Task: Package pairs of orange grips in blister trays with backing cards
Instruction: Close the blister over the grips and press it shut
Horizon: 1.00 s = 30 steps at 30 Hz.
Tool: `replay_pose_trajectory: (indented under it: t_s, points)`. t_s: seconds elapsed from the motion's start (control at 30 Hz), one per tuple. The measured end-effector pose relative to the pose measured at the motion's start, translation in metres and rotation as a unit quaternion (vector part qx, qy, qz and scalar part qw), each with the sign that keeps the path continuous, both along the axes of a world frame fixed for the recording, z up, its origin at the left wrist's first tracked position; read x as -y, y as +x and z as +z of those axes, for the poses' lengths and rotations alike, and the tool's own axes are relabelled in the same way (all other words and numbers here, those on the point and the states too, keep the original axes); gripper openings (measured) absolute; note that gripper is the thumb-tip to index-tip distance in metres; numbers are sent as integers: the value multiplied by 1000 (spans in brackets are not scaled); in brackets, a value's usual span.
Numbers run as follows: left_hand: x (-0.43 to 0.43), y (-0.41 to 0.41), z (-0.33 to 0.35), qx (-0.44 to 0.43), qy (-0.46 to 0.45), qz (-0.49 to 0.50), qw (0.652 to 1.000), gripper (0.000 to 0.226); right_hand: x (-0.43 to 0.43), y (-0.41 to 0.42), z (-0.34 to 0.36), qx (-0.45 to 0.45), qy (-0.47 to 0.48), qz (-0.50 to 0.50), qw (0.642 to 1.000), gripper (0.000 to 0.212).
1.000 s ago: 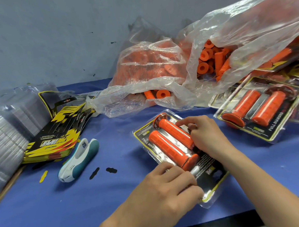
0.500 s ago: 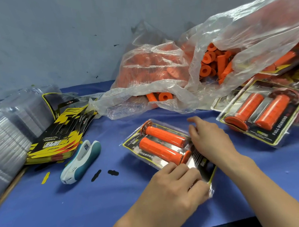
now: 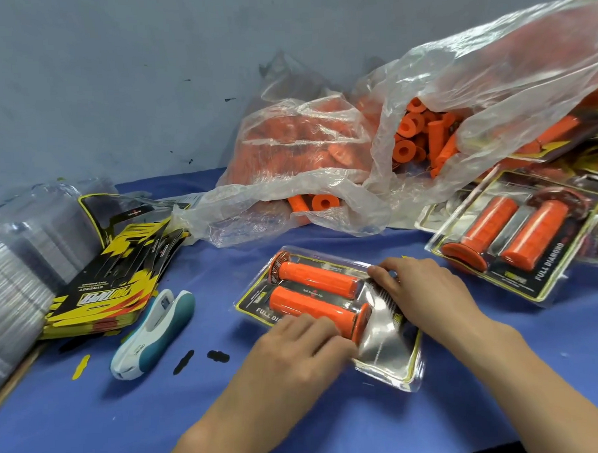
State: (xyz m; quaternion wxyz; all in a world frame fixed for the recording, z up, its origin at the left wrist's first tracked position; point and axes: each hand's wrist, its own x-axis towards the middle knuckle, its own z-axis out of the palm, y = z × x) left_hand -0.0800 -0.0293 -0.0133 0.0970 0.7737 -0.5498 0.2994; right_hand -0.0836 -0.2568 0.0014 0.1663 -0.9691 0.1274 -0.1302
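Head view: both hands, left and right, press flat-fingered on the thin clear blister tray holding two orange rubber grips on the blue bench; light, flexy, slippery—best held by its edges.

White-teal stapler on blue table

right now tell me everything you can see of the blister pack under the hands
The blister pack is clear glossy plastic over a black, yellow-edged card. It lies flat on the blue table and holds two orange grips side by side. The left hand presses its near edge; the right hand rests on its far right part.
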Motion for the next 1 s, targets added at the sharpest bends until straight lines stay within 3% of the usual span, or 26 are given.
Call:
replay_pose_trajectory:
  t_s: [0.13, 0.23, 0.43, 0.5, 0.57, 0.63, 0.8, 0.9, 1.0]
  points:
    - [-37, 26, 4, -46, -2, 82, 996, 4, -1, 2, 3, 17, -20, 4, 1000, 37]
    - [-55, 38, 7, -88, -19, 127, 988, 17, -1, 2, 2, 18, -21, 2, 1000, 36]
    - [-59, 39, 11, -52, -12, 152, 987, 13, -4, 0, 3, 12, 60, -2, 998, 33]
    - [-61, 43, 12, -41, -13, 161, 986, 19, -7, -4, 7, 84, 66, 23, 994, 32]
    - [-65, 46, 12, -33, -8, 176, 984, 22, -17, -15, 15, 205, 34, 77, 975, 23]
    - [-69, 49, 14, -27, -7, 193, 981, 24, -32, -32, 19, 258, -6, 154, 954, 22]
    - [-76, 55, 18, -37, -3, 230, 973, 16, -41, -54, -11, 170, -171, 242, 940, 22]
    - [-77, 54, 18, -69, 1, 242, 968, 16, -30, -50, -18, 202, -198, 246, 927, 11]
    - [-78, 55, 18, -104, -6, 242, 965, 13, -29, -45, -19, 240, -198, 254, 916, 22]
